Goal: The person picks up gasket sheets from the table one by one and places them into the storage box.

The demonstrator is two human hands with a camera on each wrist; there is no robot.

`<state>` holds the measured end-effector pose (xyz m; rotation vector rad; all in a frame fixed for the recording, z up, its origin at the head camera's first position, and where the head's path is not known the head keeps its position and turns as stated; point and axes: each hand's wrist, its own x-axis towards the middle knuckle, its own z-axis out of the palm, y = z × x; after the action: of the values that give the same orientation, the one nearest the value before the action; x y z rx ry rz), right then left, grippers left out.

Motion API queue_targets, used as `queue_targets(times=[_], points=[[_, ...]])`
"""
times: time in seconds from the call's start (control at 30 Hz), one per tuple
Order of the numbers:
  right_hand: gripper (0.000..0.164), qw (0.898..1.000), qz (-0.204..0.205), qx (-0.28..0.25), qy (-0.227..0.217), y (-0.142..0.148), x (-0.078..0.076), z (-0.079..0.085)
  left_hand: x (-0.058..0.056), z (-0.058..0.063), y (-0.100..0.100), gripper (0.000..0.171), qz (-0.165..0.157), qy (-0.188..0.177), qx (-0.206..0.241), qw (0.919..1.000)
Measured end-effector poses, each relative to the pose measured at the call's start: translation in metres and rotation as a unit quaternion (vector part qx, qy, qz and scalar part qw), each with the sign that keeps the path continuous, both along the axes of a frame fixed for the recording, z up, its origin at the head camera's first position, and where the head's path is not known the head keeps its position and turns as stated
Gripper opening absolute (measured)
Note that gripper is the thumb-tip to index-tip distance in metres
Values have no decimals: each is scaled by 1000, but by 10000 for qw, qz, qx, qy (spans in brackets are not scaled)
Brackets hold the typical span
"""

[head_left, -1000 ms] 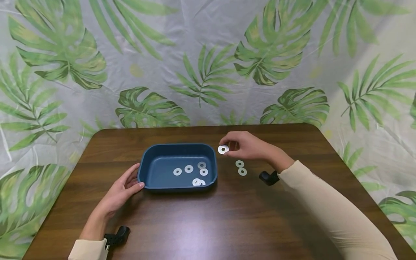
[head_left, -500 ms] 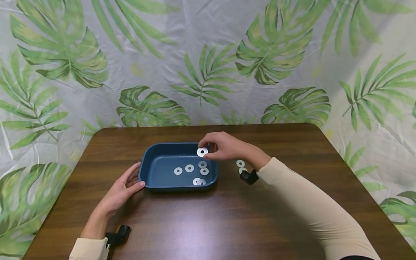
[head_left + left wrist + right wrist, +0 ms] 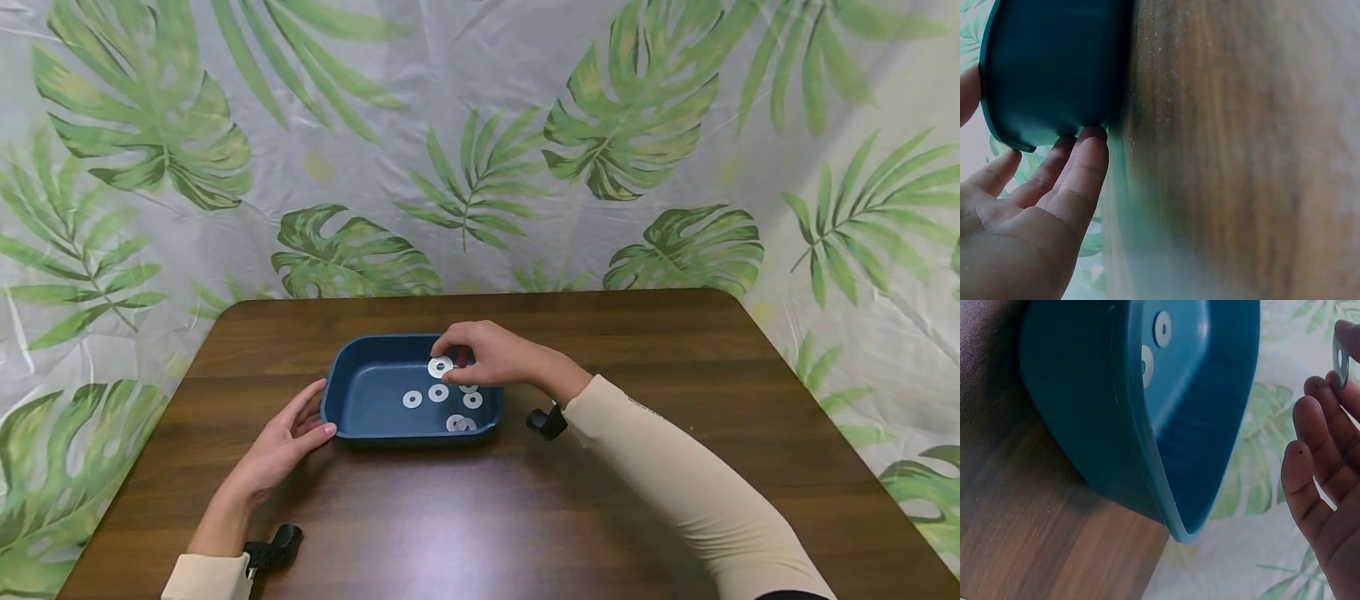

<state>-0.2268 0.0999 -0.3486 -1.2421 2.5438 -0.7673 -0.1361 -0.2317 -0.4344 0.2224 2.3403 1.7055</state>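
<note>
My right hand (image 3: 495,354) is over the inside of a blue rectangular tray (image 3: 375,435), pinching a flat, pale washer (image 3: 440,367) between thumb and index finger. In the right wrist view that washer (image 3: 1340,361) appears edge-on at the fingertips, with the other fingers spread below. Several similar washers lie on the tray's floor, among them one washer (image 3: 412,399) left of the rest and two that overlap near the front wall. At the tray's left end, my left hand (image 3: 281,437) touches the outer wall; in the left wrist view straight fingers (image 3: 1082,181) rest against it.
The tray stands on a brown wood-grain table (image 3: 420,517). A leaf-print cloth (image 3: 480,125) hangs behind the table's far edge. Black wrist straps with small cameras sit on both wrists; the right one (image 3: 547,422) hangs low beside the tray.
From beside the tray, my right hand has carried the washer leftward and over it. Two washers seen earlier on the table are now hidden behind the right wrist. The left hand stays put.
</note>
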Motion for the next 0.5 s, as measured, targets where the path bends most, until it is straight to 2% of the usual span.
queue_targets(times=[0.17,0.4,0.5], points=[[33,10000,-20,7,-4,-2,-1,-2,0,-1,-1,74,-6,-24,3,10000],[42,9998,-76,40,156,0,-6,-7,-2,-1,-1,74,-17,15,29,10000],[39,9997,-184,53,175,5,-7,-8,-2,-1,-2,73,-9,28,47,10000]])
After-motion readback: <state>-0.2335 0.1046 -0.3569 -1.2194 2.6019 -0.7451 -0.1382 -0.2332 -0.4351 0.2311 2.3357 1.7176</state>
